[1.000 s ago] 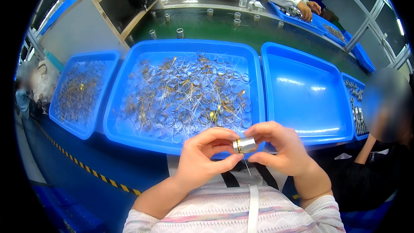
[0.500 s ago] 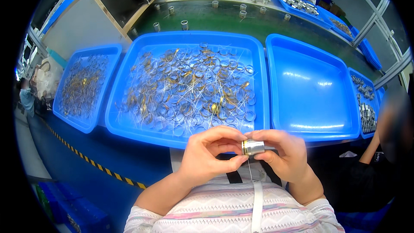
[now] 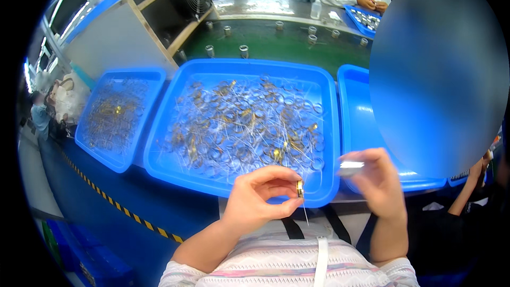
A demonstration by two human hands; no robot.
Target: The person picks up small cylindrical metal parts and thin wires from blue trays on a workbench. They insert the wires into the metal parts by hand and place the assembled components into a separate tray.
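Blue side tray [image 3: 114,122] left of big middle tray [image 3: 241,172], both heaped with wired parts. Left hand [image 3: 255,202] fingers pinch brass piece [image 3: 300,188] at tray's near rim, wire hanging free. Right hand [image 3: 374,180] fingers grip silver cylinder [image 3: 350,168], lifted apart.

Blue worktop [image 3: 114,202] with a yellow-and-black striped strip along its near edge. Three blue trays rest directly on it, side by side. The left tray [image 3: 87,146] holds a heap of small brass-coloured parts. The middle tray [image 3: 159,167], the largest, carries scattered metal rings and thin wire leads. The right tray [image 3: 353,111] is partly masked by blur; its contents cannot be told.
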